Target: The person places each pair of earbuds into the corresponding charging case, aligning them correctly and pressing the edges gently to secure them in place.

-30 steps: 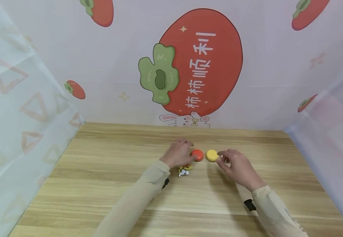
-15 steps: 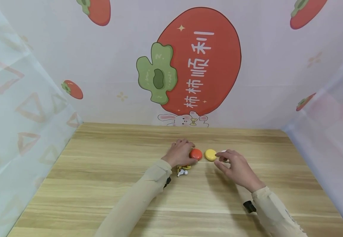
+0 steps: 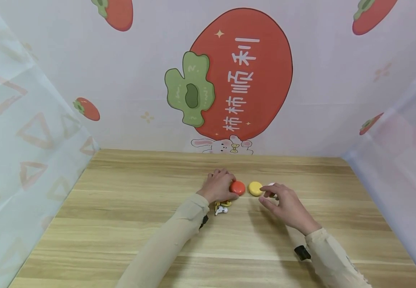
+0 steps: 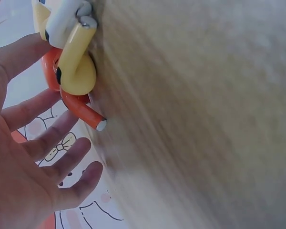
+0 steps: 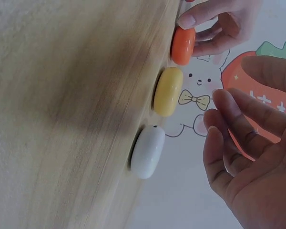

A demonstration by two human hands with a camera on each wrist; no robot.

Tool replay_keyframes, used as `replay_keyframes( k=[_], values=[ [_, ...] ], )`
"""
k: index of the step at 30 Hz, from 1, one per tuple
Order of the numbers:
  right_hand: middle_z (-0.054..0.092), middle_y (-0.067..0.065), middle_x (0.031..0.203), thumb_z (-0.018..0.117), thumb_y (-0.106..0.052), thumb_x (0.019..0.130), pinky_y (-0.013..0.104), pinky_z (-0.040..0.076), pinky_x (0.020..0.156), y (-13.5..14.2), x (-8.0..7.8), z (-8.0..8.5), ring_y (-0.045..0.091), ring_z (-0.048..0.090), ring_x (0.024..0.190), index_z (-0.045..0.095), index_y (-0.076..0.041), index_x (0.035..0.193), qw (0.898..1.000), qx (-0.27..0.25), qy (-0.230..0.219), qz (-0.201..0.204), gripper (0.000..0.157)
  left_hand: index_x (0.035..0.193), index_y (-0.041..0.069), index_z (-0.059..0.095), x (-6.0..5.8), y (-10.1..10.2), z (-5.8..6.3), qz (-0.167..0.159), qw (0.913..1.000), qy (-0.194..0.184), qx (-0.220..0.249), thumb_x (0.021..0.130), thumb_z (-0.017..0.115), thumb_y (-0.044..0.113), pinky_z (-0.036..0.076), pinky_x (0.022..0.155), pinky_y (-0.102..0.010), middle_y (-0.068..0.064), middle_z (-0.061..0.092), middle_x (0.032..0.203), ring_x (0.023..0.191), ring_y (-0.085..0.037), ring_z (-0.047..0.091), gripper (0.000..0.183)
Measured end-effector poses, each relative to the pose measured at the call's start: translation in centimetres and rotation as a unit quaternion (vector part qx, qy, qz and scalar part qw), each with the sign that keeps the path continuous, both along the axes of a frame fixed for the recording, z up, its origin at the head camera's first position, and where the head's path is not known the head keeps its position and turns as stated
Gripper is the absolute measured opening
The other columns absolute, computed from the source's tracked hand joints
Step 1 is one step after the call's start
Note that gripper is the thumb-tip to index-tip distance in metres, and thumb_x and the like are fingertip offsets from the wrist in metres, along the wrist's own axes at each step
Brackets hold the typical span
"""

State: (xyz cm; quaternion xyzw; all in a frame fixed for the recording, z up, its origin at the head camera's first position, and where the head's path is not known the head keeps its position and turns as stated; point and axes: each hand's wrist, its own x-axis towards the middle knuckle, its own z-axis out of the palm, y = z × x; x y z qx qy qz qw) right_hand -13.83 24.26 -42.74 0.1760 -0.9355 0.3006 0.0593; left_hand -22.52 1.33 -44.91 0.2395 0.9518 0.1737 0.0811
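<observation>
Three rounded earbud cases stand in a row: a red earbud case [image 3: 238, 188], a yellow case [image 3: 255, 188] and a white case [image 5: 148, 151]. My left hand [image 3: 219, 187] holds the red case between thumb and fingers. Near that hand lie a white earbud [image 3: 223, 209], a yellow earbud [image 4: 78, 71] and a red earbud [image 4: 83, 109]. My right hand [image 3: 287, 208] hovers beside the yellow and white cases with bent fingers, gripping nothing. It partly hides the white case in the head view.
The wooden table [image 3: 139, 240] meets a patterned back wall cloth [image 3: 139, 80] behind the cases. Pale cloth walls stand left [image 3: 20, 140] and right [image 3: 402, 160]. A small black device [image 3: 302, 253] sits at my right wrist.
My left thumb and fingers have settled closer around the red case. The right hand has shifted very slightly left and down. The head view has moved a little.
</observation>
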Motion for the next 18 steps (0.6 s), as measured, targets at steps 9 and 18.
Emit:
replay_keyframes(
  k=[9, 18],
  values=[
    [0.067, -0.001, 0.094, 0.076, -0.013, 0.092, 0.045, 0.053, 0.079, -0.1, -0.1, -0.1, 0.023, 0.063, 0.092, 0.07, 0.0, 0.119, 1.0, -0.005, 0.004, 0.001, 0.03, 0.122, 0.015, 0.071, 0.2, -0.4, 0.3, 0.001, 0.9995, 0.012, 0.03, 0.081, 0.085, 0.046, 0.041, 0.103, -0.05, -0.002, 0.058, 0.127, 0.119, -0.025, 0.047, 0.053],
    [0.068, 0.008, 0.103, 0.075, -0.014, 0.093, 0.045, 0.056, 0.079, -0.2, -0.3, 0.2, 0.026, 0.063, 0.094, 0.069, 0.001, 0.121, 0.999, -0.037, 0.004, 0.003, 0.033, 0.12, 0.018, 0.073, 1.0, -1.5, 1.8, -0.009, 0.9943, 0.09, 0.056, 0.078, 0.087, 0.047, 0.038, 0.107, -0.053, -0.002, 0.058, 0.131, 0.126, -0.026, 0.047, 0.053]
  ],
)
